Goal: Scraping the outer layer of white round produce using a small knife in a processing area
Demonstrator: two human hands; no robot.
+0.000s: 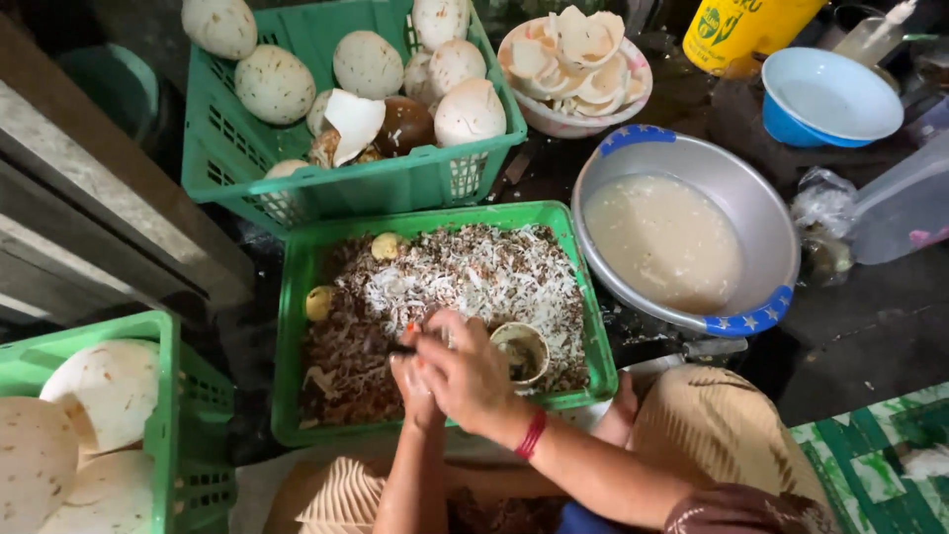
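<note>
- Both hands, left hand (413, 381) and right hand (465, 371), are pressed together above the green crate (297, 297); what is pinched cannot be told.
- Coconut shavings (465, 272) inside the crate are judged light, loose and crumbly; scooping is advised.

Dark, wet-looking ground (870, 326) w/ dim light overall, brighter on the middle. Grey concrete ledge (89, 188) runs diagonally along the left side, darker timber strip beside it. Green-and-white patterned floor mat (880, 465) at bottom right corner. Teal plastic bucket (114, 84) sits in shadow behind the ledge, top left. No walls or windows in view.
</note>
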